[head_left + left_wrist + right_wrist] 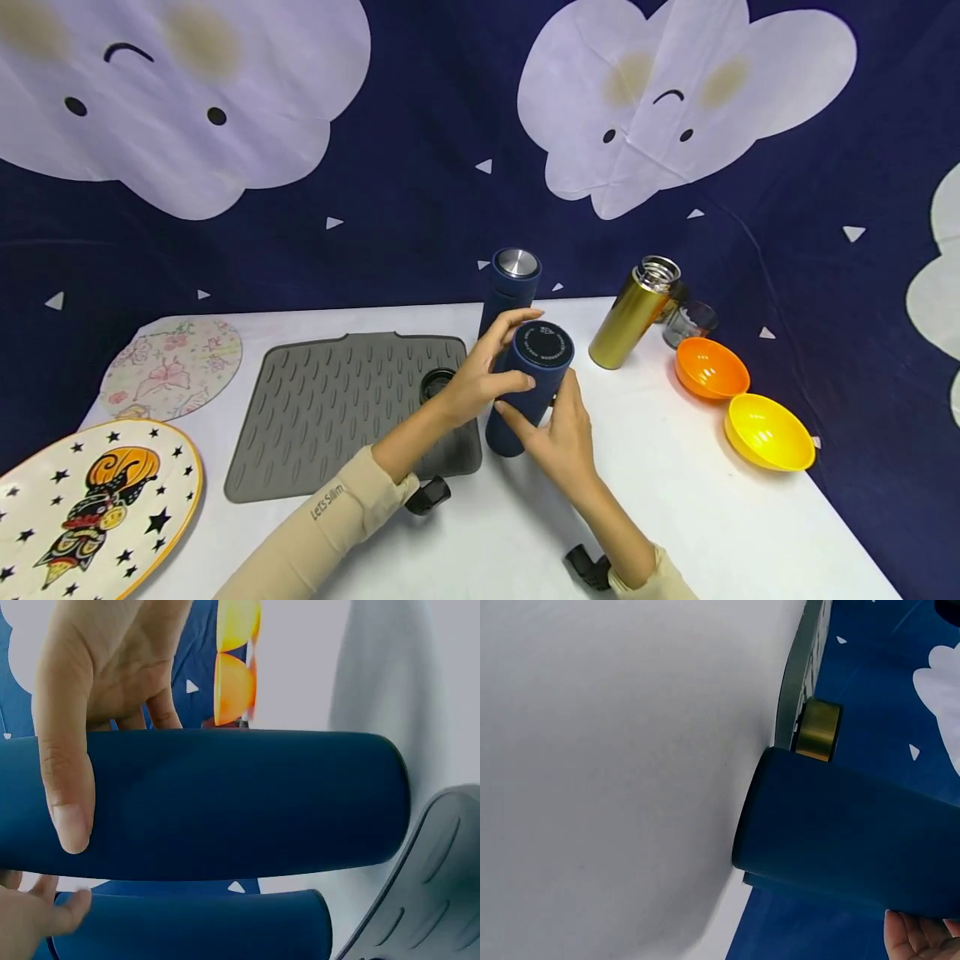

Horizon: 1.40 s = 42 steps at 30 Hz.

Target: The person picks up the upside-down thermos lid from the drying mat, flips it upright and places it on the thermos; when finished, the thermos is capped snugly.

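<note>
Both hands hold one dark blue thermos bottle (534, 392) near upright, its upper end a black disc with printed text. My left hand (480, 379) wraps the upper part from the left, thumb across the near side. Lower down, my right hand (561, 437) grips from the right, its thumb (67, 810) lying along the wall in the left wrist view. The lower end sits close over the white table in the right wrist view. Just behind stands a second dark blue thermos (516, 283) with a silver-topped lid, partly hidden by the left hand.
Left of the bottle lies a grey ribbed mat (337, 408), with a gold cap (819, 729) on it. An open gold thermos (630, 321), a glass cup (688, 323), an orange bowl (711, 368) and a yellow bowl (768, 432) stand right. Two decorated plates lie far left.
</note>
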Motion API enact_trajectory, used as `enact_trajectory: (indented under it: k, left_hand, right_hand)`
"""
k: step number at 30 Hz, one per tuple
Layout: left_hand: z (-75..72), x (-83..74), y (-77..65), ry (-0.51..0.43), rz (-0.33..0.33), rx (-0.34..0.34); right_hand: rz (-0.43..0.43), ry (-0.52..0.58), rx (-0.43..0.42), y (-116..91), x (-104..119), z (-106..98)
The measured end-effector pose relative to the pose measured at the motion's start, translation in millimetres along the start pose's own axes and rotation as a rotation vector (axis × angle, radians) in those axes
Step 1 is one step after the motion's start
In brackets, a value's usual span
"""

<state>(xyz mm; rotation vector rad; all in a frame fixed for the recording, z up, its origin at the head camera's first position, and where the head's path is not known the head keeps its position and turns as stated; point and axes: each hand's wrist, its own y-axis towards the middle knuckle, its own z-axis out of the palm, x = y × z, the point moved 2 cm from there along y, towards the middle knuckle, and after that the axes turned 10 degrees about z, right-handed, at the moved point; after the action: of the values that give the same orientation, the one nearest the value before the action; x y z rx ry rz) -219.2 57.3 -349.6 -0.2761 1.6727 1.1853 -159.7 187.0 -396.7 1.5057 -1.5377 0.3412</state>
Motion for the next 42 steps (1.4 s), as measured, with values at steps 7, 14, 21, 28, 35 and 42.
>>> enact_trajectory:
  k: [7,14,21,28,35,42]
  left_hand:
    - [6.2,-3.1,2.2,0.317,-0.034,-0.097]
    - [4.2,-6.6,-0.9,0.317,-0.012,-0.114]
    - [6.2,-5.6,-7.5,0.164,0.010,-0.028]
    - [23.0,-6.2,-7.4,0.558,0.048,-0.270]
    - [14.1,-4.2,-4.1,0.193,-0.003,-0.115]
    - [10.1,2.0,5.1,0.197,-0.011,-0.081]
  right_hand:
    - [-0.054,-0.026,-0.038,-1,-1,1]
    - [-0.021,-0.030,-0.023,-1,-1,1]
    - [-0.024,-0.026,-0.018,-2,-3,0]
    - [-0.037,-0.032,-0.009,-3,-2,0]
    - [-0.046,-0.039,-0.032,-3,-2,0]
    - [-0.066,-0.040,-0.021,-3,-1,-1]
